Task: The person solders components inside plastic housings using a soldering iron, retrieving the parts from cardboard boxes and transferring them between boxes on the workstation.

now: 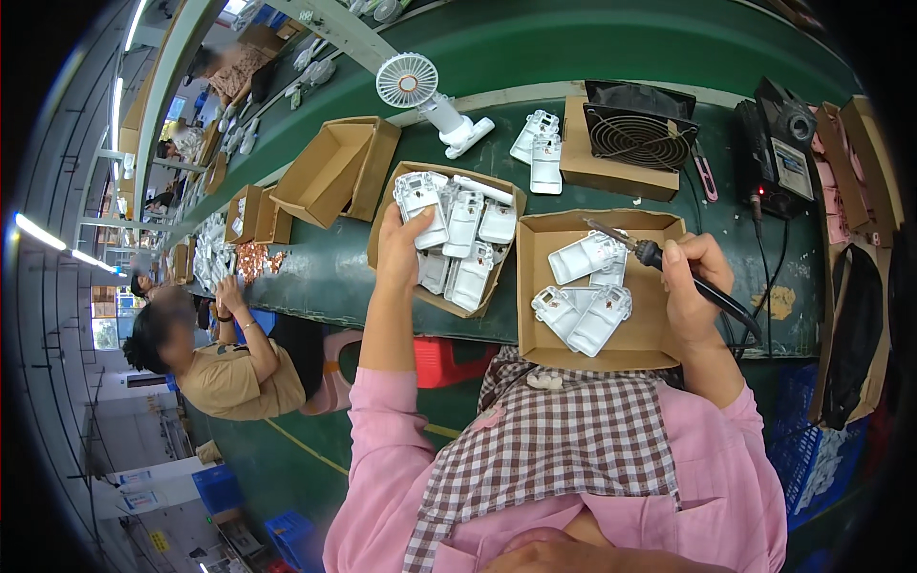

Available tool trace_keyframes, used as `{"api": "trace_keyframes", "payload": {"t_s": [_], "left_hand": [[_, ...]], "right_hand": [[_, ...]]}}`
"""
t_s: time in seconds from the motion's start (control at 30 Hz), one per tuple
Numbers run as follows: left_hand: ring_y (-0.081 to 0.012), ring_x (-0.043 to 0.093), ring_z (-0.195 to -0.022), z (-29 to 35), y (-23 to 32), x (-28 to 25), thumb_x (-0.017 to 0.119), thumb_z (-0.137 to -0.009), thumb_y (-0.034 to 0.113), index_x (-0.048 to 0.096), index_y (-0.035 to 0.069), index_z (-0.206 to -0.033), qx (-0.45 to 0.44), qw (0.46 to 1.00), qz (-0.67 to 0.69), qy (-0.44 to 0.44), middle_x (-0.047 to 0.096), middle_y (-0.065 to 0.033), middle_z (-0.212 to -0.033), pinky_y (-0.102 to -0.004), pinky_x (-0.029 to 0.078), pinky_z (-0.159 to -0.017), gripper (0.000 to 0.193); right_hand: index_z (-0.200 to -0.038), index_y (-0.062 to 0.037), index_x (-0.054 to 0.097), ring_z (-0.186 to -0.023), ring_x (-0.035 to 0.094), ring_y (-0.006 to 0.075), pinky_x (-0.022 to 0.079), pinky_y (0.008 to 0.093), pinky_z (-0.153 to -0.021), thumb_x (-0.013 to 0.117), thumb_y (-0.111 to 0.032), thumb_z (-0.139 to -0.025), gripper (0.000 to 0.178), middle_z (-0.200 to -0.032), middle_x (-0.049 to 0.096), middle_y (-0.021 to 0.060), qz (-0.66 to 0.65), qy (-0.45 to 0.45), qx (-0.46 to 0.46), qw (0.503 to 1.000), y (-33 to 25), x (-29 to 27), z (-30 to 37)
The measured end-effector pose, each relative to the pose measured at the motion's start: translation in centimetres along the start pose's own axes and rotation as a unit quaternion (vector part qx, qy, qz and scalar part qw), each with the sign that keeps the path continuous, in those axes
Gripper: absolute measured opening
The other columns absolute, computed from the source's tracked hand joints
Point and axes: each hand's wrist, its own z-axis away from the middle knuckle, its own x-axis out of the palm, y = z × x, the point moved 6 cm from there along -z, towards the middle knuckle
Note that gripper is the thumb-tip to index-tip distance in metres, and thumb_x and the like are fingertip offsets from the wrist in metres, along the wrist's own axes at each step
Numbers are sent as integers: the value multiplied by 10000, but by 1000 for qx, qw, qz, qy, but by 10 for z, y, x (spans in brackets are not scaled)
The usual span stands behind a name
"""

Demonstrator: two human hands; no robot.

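Observation:
My left hand (401,244) is closed on a white plastic housing (421,208) at the left edge of a cardboard box (380,250) full of similar white housings (464,223). My right hand (695,282) grips a soldering iron (651,254) by its dark handle. The iron's metal tip points left, over a second cardboard box (537,329). Inside that box lie several white housings (597,320), some overlapping, with small parts on them. Where the iron's tip is, I cannot tell whether it touches anything below.
Behind the boxes stand a small white fan (408,81), loose white housings (546,162) and a black fan (640,129) on cardboard. At right are pink tweezers (706,179) and a black powered unit (776,153) with cables. An empty carton (330,172) and a co-worker (224,353) are left.

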Motion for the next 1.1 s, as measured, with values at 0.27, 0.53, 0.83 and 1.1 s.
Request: {"api": "trace_keyframes", "payload": {"t_s": [0.27,0.53,0.83,1.1], "left_hand": [[-178,609,-951,-5,17,-8,633,-823,57,506,-30,-1162,-49,995,-71,-43,621,-117,-1076,-298,473,-860,373],[-236,543,-1061,7,3,1,684,-792,154,413,-41,-1251,-10,928,-361,-91,554,-160,-1175,-311,409,-913,568],[-278,535,-1106,9,2,-7,732,-740,129,362,-48,-1289,39,934,-352,-51,527,-218,-1229,-353,407,-946,684],[-193,616,-955,19,9,-17,683,-759,-3,513,-33,-1188,-42,995,-68,-52,634,-117,-1071,-309,470,-865,462]], "right_hand": [[-739,-49,490,-567,351,28,276,209,-516,617,-51,-871,183,-635,456,-39,-5,7,-1,1000,4,-5,1],[-736,-50,483,-570,353,26,277,207,-513,617,-54,-874,192,-642,457,-37,-4,6,-3,1000,3,-4,0],[-742,-46,493,-582,367,23,289,197,-523,616,-50,-874,181,-660,466,-35,-2,9,-6,1000,5,-3,2],[-750,-43,495,-583,394,23,308,190,-530,607,-47,-878,171,-668,484,-27,-13,12,2,1000,5,-2,2]]}}
